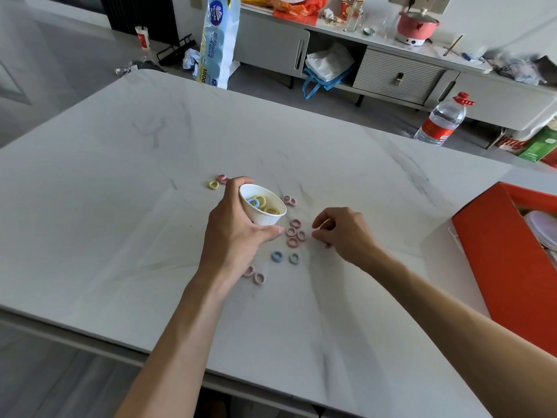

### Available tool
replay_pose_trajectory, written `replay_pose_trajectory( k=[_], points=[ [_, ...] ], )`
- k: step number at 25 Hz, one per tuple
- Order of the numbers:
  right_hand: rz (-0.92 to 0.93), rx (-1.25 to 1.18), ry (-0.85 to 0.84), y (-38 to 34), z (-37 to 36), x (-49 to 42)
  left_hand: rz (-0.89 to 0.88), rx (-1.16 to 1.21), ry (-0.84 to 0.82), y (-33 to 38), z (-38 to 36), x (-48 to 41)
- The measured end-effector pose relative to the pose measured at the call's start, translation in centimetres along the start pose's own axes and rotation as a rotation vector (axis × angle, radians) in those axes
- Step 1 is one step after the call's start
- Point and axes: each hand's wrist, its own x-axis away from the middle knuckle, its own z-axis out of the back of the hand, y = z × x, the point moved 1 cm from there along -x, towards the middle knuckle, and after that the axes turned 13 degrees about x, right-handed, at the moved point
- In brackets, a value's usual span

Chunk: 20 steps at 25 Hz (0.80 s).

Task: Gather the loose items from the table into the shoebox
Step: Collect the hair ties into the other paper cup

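Observation:
My left hand point(238, 227) grips a white paper cup point(261, 209), tilted toward me, with yellow and blue hair ties inside. Small hair-tie rings lie scattered on the white marble table point(135, 206): a pink cluster point(294, 233), a blue one point(276, 256), a green one point(294, 258), two pink ones point(254, 275) by my left wrist, a pink pair point(290, 200), and a yellow one point(214, 185) next to a pink one point(222, 178). My right hand point(343, 233) hovers just right of the pink cluster with fingers curled; whether it holds anything I cannot tell. The orange shoebox point(500, 251) stands open at the right edge.
Inside the shoebox lies a clear plastic lid point(542, 227). Beyond the table stand a low cabinet point(391, 73), a large water bottle point(443, 119), and a tall pack of paper rolls point(218, 40) on the floor.

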Motion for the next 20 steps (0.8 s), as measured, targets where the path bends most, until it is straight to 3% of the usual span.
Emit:
replay_pose_trajectory(
  k=[5, 12, 16, 20],
  points=[
    [0.064, 0.094, -0.115, -1.7, -1.5, 0.2, 0.009, 0.010, 0.002, 0.0, 0.1, 0.0],
    [0.117, 0.239, -0.045, -2.7, -2.7, 0.2, 0.004, 0.007, 0.001, -0.1, -0.1, 0.0],
    [0.119, 0.353, -0.067, -3.9, -3.1, -0.4, 0.015, 0.003, -0.002, 0.0, -0.2, 0.0],
    [0.091, 0.315, -0.126, -3.6, -2.1, -0.7, 0.012, -0.005, -0.008, 0.1, 0.1, 0.2]
  ],
)
